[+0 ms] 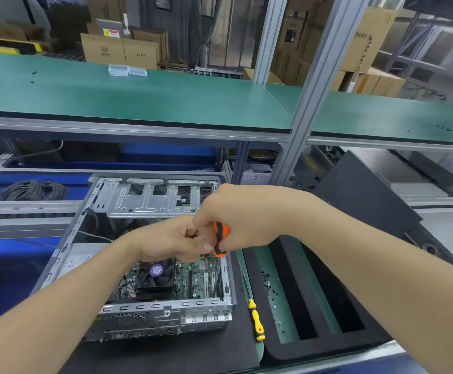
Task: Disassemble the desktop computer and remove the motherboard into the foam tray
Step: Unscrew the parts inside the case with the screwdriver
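Workbench w/ green upper shelf (139,98), black mat under the job. Desktop case (166,306) lies open. The motherboard (201,276) is inside, not yet out. Right hand (241,217) is clamped round the orange screwdriver (221,238) above the board. Left hand (171,238) is curled at its lower end, can't tell what it pinches. Foam tray (314,344) sits just right of the case w/ loose screws (269,287) in one slot. Step, prob. — undoing board screws. Next move needs the tip square in the screw head — a slip could gouge the board.

— Can you read any words here?
— No. The cardboard box (102,49) has a round mark. A yellow and red sticker (111,33) sits behind it. The white label (74,261) in the computer case (166,306) is too blurry.
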Motion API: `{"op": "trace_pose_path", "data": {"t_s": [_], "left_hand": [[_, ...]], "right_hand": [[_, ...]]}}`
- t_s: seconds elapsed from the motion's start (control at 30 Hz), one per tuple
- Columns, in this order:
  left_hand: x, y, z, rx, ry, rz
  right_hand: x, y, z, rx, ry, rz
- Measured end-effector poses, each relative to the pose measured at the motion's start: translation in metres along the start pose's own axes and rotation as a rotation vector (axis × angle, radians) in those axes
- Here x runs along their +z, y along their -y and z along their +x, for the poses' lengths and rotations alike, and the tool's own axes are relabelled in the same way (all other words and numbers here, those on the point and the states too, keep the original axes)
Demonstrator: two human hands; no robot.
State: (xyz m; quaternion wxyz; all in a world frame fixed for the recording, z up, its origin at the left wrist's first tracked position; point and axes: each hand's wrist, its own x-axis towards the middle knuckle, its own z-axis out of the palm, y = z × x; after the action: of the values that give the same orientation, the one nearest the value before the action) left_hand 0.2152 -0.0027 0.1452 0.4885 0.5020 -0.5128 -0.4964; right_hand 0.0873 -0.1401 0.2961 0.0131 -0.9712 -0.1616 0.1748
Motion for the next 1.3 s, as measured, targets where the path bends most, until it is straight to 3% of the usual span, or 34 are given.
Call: {"op": "trace_pose_path", "data": {"t_s": [0.2, 0.4, 0.47, 0.57, 0.67, 0.8, 0.93, 1.13, 1.3], "left_hand": [[0.004, -0.014, 0.006, -0.022, 0.126, 0.064], [0.010, -0.005, 0.006, -0.030, -0.043, 0.094], [0.012, -0.003, 0.005, -0.012, -0.096, 0.103], [0.016, 0.000, 0.003, -0.004, -0.162, 0.121], [0.021, 0.006, 0.005, 0.046, -0.223, 0.138], [0.019, 0.008, 0.007, 0.120, -0.077, 0.119], [0.008, 0.020, 0.000, -0.035, 0.019, 0.046], [0.005, 0.036, -0.004, -0.152, 0.025, 0.200], [0.007, 0.034, 0.000, -0.136, 0.009, 0.134]], "right_hand": [[-0.001, 0.000, 0.005, -0.056, 0.087, -0.072], [0.002, 0.003, 0.001, -0.064, -0.002, -0.033], [0.006, 0.006, 0.001, 0.025, -0.144, -0.023], [0.014, 0.016, 0.006, 0.353, -0.323, -0.090], [0.020, 0.024, 0.014, 0.505, -0.302, -0.011], [0.015, 0.023, 0.018, 0.467, -0.230, 0.016], [0.013, 0.014, 0.018, 0.393, -0.213, -0.071], [0.003, -0.002, 0.014, 0.065, -0.077, -0.081], [-0.001, -0.011, 0.009, -0.017, -0.067, 0.015]]}}
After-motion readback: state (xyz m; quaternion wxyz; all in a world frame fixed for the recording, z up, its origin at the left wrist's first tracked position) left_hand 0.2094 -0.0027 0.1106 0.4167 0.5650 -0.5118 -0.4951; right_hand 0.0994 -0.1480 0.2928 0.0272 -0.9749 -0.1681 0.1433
